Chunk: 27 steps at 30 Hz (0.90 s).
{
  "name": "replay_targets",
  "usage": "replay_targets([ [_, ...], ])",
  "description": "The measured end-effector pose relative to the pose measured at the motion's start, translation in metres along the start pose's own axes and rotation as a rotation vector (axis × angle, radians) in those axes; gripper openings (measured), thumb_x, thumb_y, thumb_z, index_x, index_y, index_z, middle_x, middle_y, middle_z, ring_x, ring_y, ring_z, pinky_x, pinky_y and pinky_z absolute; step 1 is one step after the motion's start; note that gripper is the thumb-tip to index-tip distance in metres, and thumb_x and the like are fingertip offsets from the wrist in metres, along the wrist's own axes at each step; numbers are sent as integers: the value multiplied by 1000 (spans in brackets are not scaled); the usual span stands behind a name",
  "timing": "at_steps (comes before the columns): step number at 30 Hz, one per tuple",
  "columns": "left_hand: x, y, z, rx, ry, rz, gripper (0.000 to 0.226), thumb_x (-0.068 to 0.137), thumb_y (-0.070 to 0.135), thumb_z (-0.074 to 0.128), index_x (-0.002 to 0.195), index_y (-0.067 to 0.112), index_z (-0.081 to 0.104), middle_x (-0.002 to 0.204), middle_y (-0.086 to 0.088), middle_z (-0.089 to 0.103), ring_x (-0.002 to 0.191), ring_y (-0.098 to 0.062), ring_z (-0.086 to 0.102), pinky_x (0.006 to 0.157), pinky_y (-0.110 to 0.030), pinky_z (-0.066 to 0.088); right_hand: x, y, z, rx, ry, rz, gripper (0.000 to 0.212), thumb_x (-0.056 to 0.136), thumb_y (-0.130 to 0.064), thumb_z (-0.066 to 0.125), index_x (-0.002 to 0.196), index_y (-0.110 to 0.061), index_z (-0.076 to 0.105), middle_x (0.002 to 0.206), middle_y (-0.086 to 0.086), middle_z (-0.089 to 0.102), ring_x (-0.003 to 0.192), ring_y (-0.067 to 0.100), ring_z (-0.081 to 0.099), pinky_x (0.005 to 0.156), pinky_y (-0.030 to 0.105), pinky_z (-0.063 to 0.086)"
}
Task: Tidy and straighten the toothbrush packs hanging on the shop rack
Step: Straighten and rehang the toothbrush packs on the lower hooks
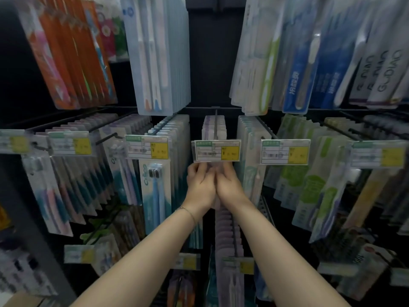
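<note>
Both my hands reach up to the middle hook of the rack. My left hand [200, 185] and my right hand [229, 185] grip the two sides of the lilac-and-white toothbrush packs [214, 129] hanging there, just under the price tag [217, 150]. The fingers curl around the packs' edges. The palms nearly touch, and they hide the packs' lower part.
Neighbouring hooks hold a blue-brush pack [156, 191] to the left and green-and-white packs [251, 173] to the right. Orange, pale blue and dark blue packs hang on the row above. More packs and price tags sit on the row below my forearms.
</note>
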<state>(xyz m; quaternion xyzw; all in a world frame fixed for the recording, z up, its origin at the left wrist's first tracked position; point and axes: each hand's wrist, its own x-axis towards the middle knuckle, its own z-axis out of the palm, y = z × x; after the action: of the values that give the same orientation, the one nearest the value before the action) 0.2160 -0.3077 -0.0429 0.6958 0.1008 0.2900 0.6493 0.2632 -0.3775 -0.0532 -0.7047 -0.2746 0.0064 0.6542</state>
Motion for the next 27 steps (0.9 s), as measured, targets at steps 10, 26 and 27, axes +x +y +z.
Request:
replay_targets([
  [10,-36,15,6,153,23,163,16,103,18,45,118,17,51,122,-2,45,108,-7,49,90,-8,35,-50,-31,-24,-82,165,38,46,102,-23,47,148,-22,41,154,-1,37,141,11,34,118,33,27],
  [26,-44,-3,61,173,-393,9,51,106,44,29,153,46,11,163,21,0,144,7,-1,122,-31,0,-63,14,-74,-102,217,64,57,106,-39,31,154,-41,0,163,-16,-4,149,1,-8,113,24,-1],
  [27,-41,-7,64,160,-391,7,51,106,45,28,154,46,9,164,20,-1,146,5,-2,123,-34,-1,-61,16,-75,-93,207,61,59,106,-39,30,154,-41,-3,163,-15,-7,149,2,-9,116,27,-3],
])
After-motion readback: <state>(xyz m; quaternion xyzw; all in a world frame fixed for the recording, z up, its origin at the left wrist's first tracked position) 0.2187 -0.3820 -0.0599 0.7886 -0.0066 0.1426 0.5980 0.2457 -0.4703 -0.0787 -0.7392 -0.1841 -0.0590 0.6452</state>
